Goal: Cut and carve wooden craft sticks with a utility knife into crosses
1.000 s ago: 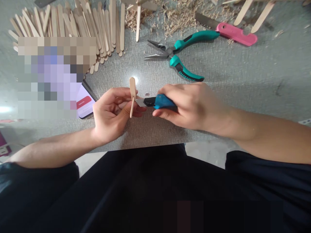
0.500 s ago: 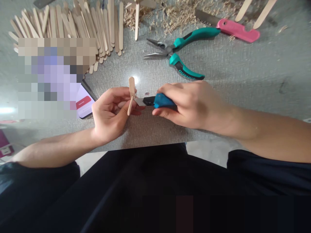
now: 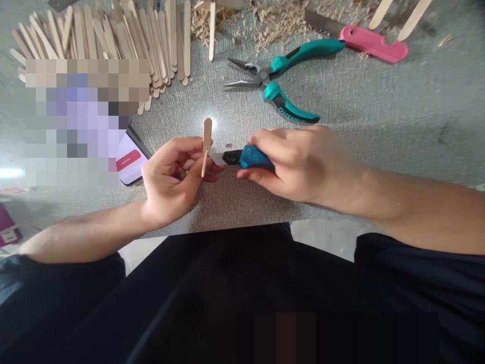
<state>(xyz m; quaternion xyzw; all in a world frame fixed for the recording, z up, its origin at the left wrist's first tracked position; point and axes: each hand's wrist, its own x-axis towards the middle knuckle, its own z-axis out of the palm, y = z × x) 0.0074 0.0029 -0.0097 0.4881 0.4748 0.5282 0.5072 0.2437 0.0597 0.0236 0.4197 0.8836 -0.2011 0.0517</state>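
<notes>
Blade lay near fingertips
Left hand pinched sticks, right hand clasped knife; a hard push could have slipped.

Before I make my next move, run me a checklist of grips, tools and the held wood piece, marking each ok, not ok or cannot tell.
1. Knife held by its handle in the right grip: ok.
2. Wood piece pinched in the left grip: ok.
3. Left fingers clear of the blade: not ok; it points toward them, close by.
4. Blade tip touching the wood: cannot tell; the two meet in view, but contact is unclear.
5. Pliers clear of both grips: ok; they lie apart on the table, jaws spread.
6. Saw clear of both grips: ok; it lies beyond them.
</notes>
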